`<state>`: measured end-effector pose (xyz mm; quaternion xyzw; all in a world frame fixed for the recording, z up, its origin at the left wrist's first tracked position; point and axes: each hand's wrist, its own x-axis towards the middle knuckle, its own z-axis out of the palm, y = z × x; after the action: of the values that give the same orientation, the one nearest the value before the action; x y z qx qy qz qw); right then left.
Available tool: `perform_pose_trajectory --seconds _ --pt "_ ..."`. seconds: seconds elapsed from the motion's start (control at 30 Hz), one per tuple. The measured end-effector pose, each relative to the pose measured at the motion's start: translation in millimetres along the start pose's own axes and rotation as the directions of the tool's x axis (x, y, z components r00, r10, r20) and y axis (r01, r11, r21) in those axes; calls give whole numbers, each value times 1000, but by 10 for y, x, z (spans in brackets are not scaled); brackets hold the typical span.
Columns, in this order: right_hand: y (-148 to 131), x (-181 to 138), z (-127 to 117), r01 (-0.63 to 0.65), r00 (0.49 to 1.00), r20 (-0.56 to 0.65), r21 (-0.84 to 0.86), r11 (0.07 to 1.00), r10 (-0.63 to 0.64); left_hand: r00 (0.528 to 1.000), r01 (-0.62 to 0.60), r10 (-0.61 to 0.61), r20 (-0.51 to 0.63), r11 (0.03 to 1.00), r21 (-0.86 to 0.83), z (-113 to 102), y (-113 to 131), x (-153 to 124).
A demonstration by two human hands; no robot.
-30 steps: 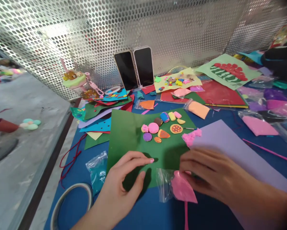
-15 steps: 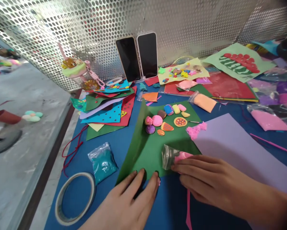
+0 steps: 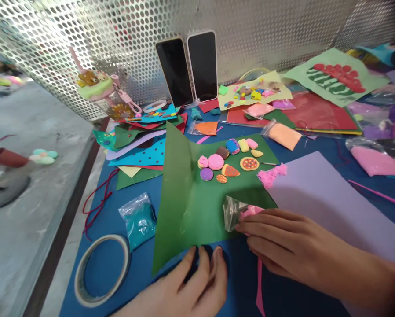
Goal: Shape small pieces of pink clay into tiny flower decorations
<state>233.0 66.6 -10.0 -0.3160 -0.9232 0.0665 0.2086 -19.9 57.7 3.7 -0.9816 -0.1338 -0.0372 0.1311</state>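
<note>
A folded green paper sheet (image 3: pixel 204 220) lies before me, its left flap standing up. On it sit small clay pieces: a pizza (image 3: pixel 249 164), a pizza slice (image 3: pixel 230 171), a pink ball (image 3: pixel 216 162), a purple ball (image 3: pixel 206 174) and several others. My right hand (image 3: pixel 283 240) has its fingers together over a clear bag of pink clay (image 3: pixel 232 213) at the sheet's near right. At the near edge of the green sheet is my left hand (image 3: pixel 197 281), fingers bent and apart, with nothing visible in them. Crumbled pink clay (image 3: pixel 272 175) rests where green meets lilac paper (image 3: pixel 316 193).
A tape roll (image 3: pixel 80 268) and a bag of teal clay (image 3: pixel 141 224) lie at left. Paper scraps (image 3: pixel 141 152) are piled behind them. Two phones (image 3: pixel 202 66) lean against the perforated metal panel (image 3: pixel 250 39). Clay bags, including a peach one (image 3: pixel 283 135), lie at right.
My left hand has drawn back from the green sheet toward me, its fingers curling more. The sheet's left flap has risen. My right hand stays on the bag.
</note>
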Motion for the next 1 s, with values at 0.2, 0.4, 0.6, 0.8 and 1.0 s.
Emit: perform_pose_trajectory --seconds 0.2,0.4,0.6,0.8,1.0 --pt "-8 3 -11 8 1000 11 -22 1000 -8 999 50 -49 -14 998 30 -13 48 -26" --pt "1 5 -11 0 999 33 2 1000 0 962 224 -236 -139 969 -101 9 5 -110" --pt "-8 0 -14 -8 1000 -5 -8 1000 8 926 311 -340 -163 934 -176 53 17 -96" --pt "3 -9 -9 -13 1000 7 4 1000 13 942 272 -305 -138 938 -215 52 34 -28" --pt "6 -20 8 -39 999 14 86 995 38 875 350 -423 -238 890 -292 94 -1 114"
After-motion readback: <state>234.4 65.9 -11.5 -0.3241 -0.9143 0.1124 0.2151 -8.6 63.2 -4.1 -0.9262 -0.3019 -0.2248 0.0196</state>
